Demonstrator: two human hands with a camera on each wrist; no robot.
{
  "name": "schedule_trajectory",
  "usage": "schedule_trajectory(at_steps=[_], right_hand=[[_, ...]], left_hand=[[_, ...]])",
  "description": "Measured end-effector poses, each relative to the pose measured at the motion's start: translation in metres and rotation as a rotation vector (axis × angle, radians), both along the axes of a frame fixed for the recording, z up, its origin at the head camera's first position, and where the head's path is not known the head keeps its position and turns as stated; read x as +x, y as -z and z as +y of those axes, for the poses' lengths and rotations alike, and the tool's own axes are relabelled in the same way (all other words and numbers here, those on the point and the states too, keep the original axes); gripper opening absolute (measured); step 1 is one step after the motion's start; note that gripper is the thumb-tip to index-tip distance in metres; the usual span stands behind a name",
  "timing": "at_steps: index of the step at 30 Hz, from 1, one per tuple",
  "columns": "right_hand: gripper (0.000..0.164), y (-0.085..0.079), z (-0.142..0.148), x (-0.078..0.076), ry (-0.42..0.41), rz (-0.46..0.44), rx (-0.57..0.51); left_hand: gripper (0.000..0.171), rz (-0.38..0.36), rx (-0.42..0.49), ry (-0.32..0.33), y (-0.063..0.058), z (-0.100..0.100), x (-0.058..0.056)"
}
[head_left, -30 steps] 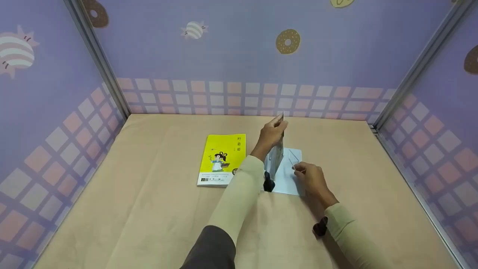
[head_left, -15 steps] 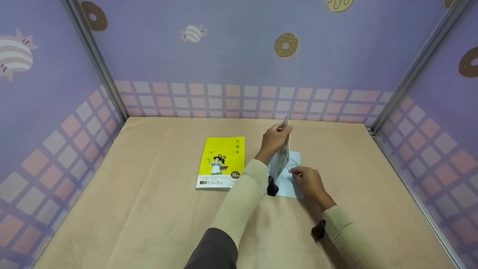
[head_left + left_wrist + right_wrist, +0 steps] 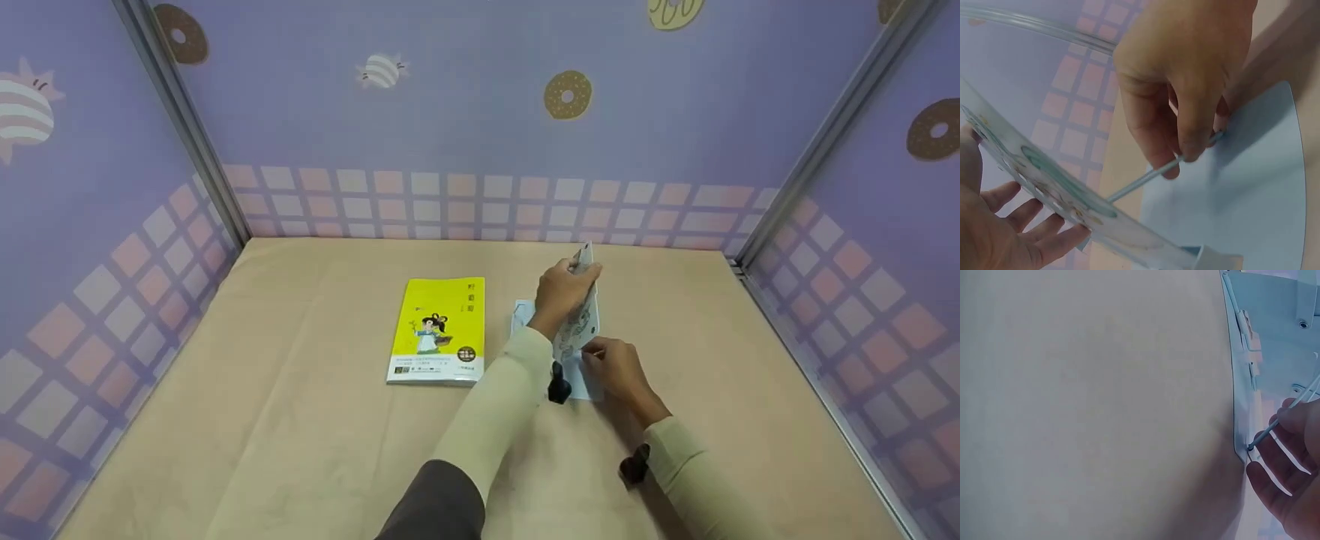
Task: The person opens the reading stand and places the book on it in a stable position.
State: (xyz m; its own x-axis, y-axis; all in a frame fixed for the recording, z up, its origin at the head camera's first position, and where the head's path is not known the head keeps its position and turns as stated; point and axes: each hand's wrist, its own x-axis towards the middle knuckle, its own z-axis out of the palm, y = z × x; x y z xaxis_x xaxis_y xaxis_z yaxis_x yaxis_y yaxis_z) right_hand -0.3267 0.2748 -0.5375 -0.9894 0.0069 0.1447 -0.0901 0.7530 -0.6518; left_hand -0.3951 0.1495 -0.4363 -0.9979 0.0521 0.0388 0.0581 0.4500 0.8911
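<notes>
A light blue folding stand, which looks like a book stand, rests on the table; its base (image 3: 585, 384) lies flat there. My left hand (image 3: 561, 294) grips the upper part of its patterned panel (image 3: 582, 322), which stands raised and angled. In the left wrist view, that panel runs diagonally with the fingers behind it. My right hand (image 3: 621, 371) is low beside the panel, above the base. Its thumb and fingers pinch a thin metal rod (image 3: 1145, 183), seen close in the left wrist view. The rod's far end passes behind the panel.
A yellow book (image 3: 441, 319) with a drawn figure on its cover lies flat to the left of the stand. Beige cloth covers the table (image 3: 315, 420). Patterned purple walls (image 3: 450, 120) rise at the back and both sides.
The panel in my left hand has turned and shifted right, so its patterned face shows more. A blue part of the stand now shows left of that hand. My right hand still pinches the rod.
</notes>
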Motion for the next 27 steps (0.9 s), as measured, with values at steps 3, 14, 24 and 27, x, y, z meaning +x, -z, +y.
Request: schedule_trajectory(at_steps=[3,14,24,27], right_hand=[[0.017,0.001,0.000,0.001,0.003,-0.005,-0.004],[0.023,0.000,0.004,0.005,-0.035,-0.004,-0.023],[0.037,-0.007,0.000,0.017,-0.074,0.031,-0.164],[0.044,-0.010,-0.004,0.018,-0.108,0.036,-0.175]], left_hand=[[0.059,0.001,-0.043,-0.017,0.001,0.005,0.003],[0.065,0.003,-0.138,0.029,0.004,0.011,0.002],[0.066,-0.010,-0.057,0.267,0.010,-0.001,-0.014],[0.065,-0.007,-0.046,0.312,0.009,-0.003,-0.020]])
